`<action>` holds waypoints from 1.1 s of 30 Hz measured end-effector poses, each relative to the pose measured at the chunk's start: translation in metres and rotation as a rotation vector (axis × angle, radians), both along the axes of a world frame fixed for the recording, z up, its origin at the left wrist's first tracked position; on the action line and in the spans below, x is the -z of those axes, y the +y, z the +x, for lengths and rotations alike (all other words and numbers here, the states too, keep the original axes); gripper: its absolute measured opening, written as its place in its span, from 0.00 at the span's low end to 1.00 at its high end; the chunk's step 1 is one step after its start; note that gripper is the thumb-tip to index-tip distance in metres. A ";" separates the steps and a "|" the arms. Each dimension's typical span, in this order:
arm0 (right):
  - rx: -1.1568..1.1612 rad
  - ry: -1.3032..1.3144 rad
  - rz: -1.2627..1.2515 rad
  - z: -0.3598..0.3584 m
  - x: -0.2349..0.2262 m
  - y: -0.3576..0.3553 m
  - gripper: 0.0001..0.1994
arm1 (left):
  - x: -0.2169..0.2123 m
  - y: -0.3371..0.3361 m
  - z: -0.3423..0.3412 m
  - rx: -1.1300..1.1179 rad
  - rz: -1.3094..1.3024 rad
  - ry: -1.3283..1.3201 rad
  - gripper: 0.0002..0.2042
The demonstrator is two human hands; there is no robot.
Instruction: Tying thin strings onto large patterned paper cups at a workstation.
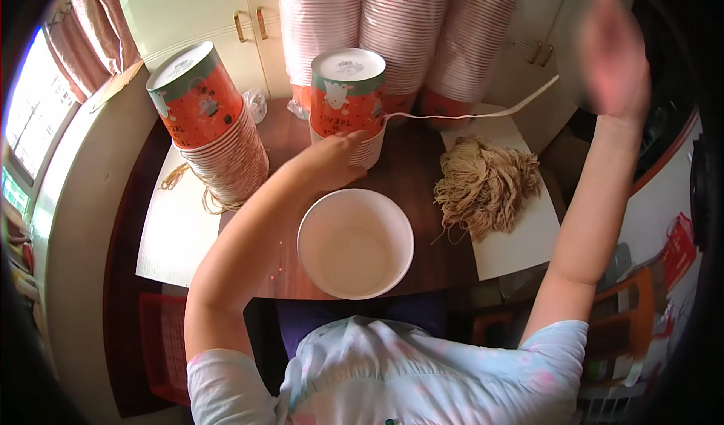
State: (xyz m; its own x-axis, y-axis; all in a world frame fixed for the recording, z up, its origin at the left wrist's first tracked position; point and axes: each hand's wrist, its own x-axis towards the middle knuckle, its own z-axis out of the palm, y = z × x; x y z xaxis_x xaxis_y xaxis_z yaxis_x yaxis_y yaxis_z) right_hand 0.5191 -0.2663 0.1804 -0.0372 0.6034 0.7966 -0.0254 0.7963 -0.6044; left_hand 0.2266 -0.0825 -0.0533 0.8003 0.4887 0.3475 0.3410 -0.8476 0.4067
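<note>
A stack of upturned orange-and-green paper buckets (pixel 348 97) stands mid-table. Around its lower side, next to the pale rims, curls my left hand (pixel 335 161). From the stack's right side a pale cord (pixel 467 115) runs up to the right, toward my right hand (pixel 617 55), raised high at the far right. That hand is blurred, so its fingers and any grip on the cord cannot be made out. A white bucket (pixel 356 245), mouth up and with nothing inside, sits in front of me. Right of it lies a tangled bundle of tan cords (pixel 490 182).
Another upturned bucket stack (pixel 200 108) leans at the left, with loose cords hanging at its lower rims. Tall plastic-wrapped bucket stacks (pixel 396 33) stand at the back before cream cabinets (pixel 204 10). White boards (pixel 185 229) lie on the brown table (pixel 441 263). An orange chair (pixel 641 304) is at right.
</note>
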 end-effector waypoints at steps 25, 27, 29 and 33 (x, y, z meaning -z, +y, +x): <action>0.164 -0.580 -0.837 -0.210 0.256 0.048 0.04 | 0.040 -0.124 -0.114 -0.341 -1.050 -0.502 0.16; 0.171 -0.580 -0.835 -0.211 0.255 0.048 0.05 | 0.043 -0.123 -0.114 -0.338 -1.096 -0.527 0.15; 0.174 -0.572 -0.812 -0.210 0.262 0.049 0.05 | 0.046 -0.121 -0.114 -0.308 -1.097 -0.575 0.14; 0.185 -0.531 -0.857 -0.212 0.265 0.051 0.05 | 0.047 -0.117 -0.113 -0.302 -1.059 -0.550 0.13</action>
State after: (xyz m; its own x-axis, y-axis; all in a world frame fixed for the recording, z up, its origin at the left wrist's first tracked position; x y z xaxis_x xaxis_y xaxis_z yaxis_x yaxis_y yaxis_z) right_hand 0.3075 -0.2154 -0.0848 -0.1077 0.9942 0.0027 0.4903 0.0555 -0.8698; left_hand 0.1137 -0.1993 -0.1000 0.4788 0.8744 -0.0781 0.0324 0.0713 0.9969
